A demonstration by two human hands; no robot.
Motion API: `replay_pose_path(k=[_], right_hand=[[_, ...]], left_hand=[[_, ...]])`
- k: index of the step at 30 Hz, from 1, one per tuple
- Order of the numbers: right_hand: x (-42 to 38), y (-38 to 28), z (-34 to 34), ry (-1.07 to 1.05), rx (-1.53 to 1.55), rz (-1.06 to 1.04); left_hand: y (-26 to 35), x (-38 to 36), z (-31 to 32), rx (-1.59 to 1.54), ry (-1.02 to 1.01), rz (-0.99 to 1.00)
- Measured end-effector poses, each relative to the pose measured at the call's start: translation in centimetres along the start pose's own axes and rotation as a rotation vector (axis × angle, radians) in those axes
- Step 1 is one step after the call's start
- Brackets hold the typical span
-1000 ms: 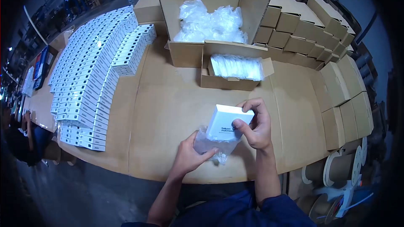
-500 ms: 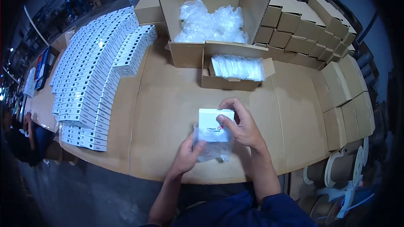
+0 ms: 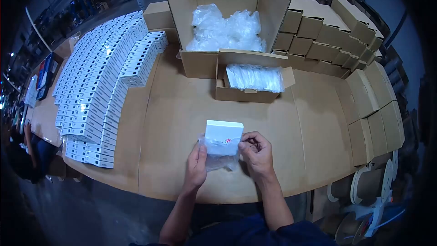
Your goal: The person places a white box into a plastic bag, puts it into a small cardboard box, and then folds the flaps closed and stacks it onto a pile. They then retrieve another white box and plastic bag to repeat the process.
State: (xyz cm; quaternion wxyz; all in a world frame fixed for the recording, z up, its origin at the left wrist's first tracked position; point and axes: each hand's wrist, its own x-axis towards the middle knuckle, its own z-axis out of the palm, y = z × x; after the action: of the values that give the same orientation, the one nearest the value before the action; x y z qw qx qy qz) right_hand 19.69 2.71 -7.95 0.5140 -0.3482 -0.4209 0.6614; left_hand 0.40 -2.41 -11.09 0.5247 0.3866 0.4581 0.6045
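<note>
A small white box [image 3: 223, 134] with a red mark stands upright between my hands, its lower part inside a clear plastic bag [image 3: 221, 161]. My left hand [image 3: 196, 166] is closed on the left edge of the bag and box, thumb in front. At the right side, my right hand [image 3: 258, 155] has its fingers pinched together by the box's edge; it seems to hold the bag's rim there. Beyond them sits an open carton [image 3: 248, 95] with a row of bagged white items [image 3: 256, 78].
Stacks of white boxes [image 3: 93, 91] fill the left side. A large carton [image 3: 200, 64] of clear bags [image 3: 225, 29] stands at the back. Brown cartons [image 3: 318, 41] are piled back right, more [image 3: 378, 109] at the right edge. A person [image 3: 29, 148] is at far left.
My right hand has moved down from the box's top to its right side. The box and bag have shifted slightly left, and the box now shows its top face.
</note>
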Motion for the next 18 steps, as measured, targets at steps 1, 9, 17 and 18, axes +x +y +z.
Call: replay_pose_path(k=[1, 9, 17, 18], right_hand=[[0.0, 0.3, -0.4, 0.001, 0.011, -0.01], [0.7, -1.1, -0.4, -0.151, 0.027, -0.23], [-0.1, -0.8, 0.7, -0.124, 0.006, -0.008], [-0.2, -0.6, 0.4, -0.107, -0.089, 0.048]], left_hand=[[0.0, 0.1, -0.1, 0.061, -0.011, 0.026], [2.7, 0.5, 0.6, 0.122, -0.105, 0.176], [1.5, 0.5, 1.3, -0.144, -0.08, 0.129], [2.1, 0.5, 1.8, -0.086, -0.089, 0.13]])
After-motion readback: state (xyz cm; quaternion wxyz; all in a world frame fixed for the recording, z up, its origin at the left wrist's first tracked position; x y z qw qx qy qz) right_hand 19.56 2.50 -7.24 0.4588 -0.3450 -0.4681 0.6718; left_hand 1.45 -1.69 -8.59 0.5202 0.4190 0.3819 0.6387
